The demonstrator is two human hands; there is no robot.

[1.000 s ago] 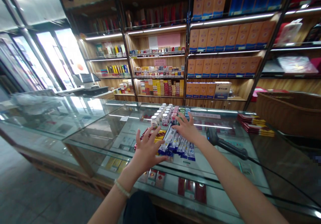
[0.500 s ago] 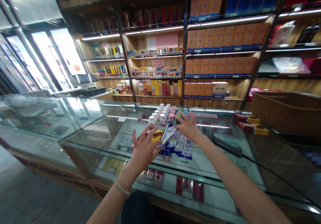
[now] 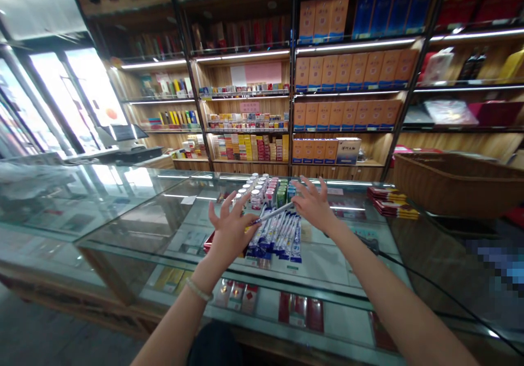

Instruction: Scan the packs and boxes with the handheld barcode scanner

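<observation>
A slim white-and-blue stick packet (image 3: 275, 213) is stretched between my hands above the glass counter. My left hand (image 3: 232, 225) pinches its left end between thumb and finger, the other fingers spread. Its right end is in the fingertips of my right hand (image 3: 314, 206). Beneath it, several similar packets (image 3: 282, 239) lie fanned side by side on the glass. White-capped little bottles (image 3: 256, 198) stand in rows behind them, beside small pink boxes (image 3: 271, 192) and green boxes (image 3: 282, 193). Red packaging (image 3: 208, 242) shows partly behind my left hand.
A black handheld device (image 3: 370, 243) with a cable (image 3: 434, 284) lies partly behind my right forearm. Red-and-yellow packets (image 3: 391, 202) are stacked near a brown woven basket (image 3: 454, 183) on the right. Shelves of orange boxes (image 3: 347, 71) rise behind the counter (image 3: 180, 246).
The packet between my hands has been raised from the fanned pile, and my right hand now grips its far end. The view has shifted slightly to the right.
</observation>
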